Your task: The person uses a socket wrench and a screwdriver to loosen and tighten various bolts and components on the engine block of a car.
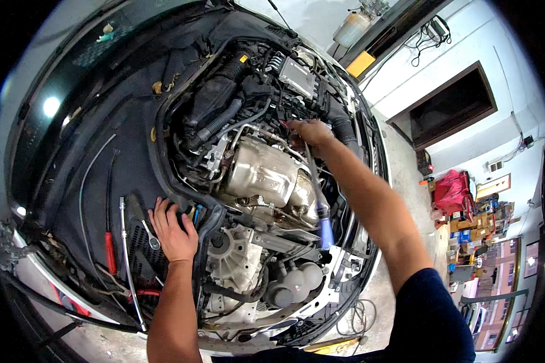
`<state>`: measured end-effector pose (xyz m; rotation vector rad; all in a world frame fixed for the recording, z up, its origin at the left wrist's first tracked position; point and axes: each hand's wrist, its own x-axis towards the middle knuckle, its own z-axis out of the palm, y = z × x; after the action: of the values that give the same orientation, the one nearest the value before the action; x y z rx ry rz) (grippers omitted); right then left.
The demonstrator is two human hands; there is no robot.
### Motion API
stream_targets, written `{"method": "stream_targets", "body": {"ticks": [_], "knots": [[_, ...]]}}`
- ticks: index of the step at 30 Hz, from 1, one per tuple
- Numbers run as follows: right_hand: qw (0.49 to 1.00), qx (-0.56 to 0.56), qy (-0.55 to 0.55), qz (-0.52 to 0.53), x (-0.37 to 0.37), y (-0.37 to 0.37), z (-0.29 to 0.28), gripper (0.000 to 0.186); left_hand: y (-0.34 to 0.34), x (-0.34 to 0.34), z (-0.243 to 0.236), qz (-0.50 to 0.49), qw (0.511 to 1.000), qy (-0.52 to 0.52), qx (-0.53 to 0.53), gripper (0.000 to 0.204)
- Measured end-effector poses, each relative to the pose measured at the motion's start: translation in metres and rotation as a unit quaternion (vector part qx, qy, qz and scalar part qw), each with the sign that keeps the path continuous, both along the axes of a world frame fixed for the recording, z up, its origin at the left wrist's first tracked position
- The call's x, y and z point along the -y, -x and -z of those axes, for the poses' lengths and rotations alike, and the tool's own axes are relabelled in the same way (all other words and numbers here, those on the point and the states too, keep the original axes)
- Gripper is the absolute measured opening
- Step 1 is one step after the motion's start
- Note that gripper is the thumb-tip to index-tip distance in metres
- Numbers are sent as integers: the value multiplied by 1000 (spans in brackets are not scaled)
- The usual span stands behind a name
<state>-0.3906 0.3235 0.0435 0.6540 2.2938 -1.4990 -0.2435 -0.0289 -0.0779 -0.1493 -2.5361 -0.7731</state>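
Observation:
My left hand (pixel 174 228) lies with its fingers spread on the black cowl at the engine bay's edge, beside a ratchet (pixel 154 242). My right hand (pixel 312 134) reaches over the middle of the engine, fingers bent together among hoses and wiring. A small red piece (pixel 283 123) shows at its fingertips; whether I grip it is unclear. From under this hand a long grey-shafted tool with a blue handle (pixel 326 231) slants toward the near side. The palm hides the shaft's upper end. Left of my right forearm sits a silvery metal heat shield (pixel 261 172).
On the dark cover at left lie a red-handled long tool (pixel 110 251), a long chrome bar (pixel 126 254) and a thin cable (pixel 83 199). A pale reservoir (pixel 297 283) stands at the near side. Boxes (pixel 472 227) and a red-covered item (pixel 453 195) stand farther right.

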Motion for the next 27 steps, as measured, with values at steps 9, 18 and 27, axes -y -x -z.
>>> {"method": "stream_targets", "body": {"ticks": [9, 18, 27], "knots": [[643, -226, 441, 583, 28, -7, 15, 38, -13, -87, -44, -117, 688, -682, 219, 74], [924, -180, 208, 264, -6, -76, 37, 80, 291, -306, -141, -56, 973, -202, 101, 55], [961, -264, -4, 83, -26, -297, 37, 34, 119, -522, -122, 454, 850, 266, 28, 28]]}}
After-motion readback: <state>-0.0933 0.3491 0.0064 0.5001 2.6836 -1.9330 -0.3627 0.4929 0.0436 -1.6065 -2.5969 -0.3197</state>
